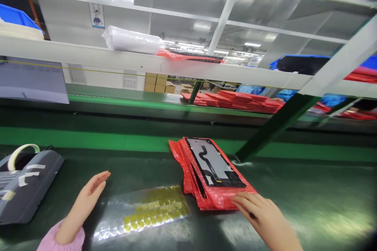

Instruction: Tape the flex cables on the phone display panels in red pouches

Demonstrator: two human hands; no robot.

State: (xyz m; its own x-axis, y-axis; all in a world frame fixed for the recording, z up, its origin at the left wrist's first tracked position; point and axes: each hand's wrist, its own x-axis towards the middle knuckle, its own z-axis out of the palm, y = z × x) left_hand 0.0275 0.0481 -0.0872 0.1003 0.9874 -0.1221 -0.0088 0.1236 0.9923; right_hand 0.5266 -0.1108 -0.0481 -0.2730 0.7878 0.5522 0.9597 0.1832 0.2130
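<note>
Two hands open: right hand (262,213) flat, fingertips on red bags (193,180) beneath a panel (213,162); left hand (86,198) hovers beside sticker sheet (147,211)

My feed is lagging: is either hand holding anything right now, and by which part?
Nothing is held. The right hand rests its fingertips on the near edge of the stack of red bubble-wrap bags; the left hand is open and empty.
</note>
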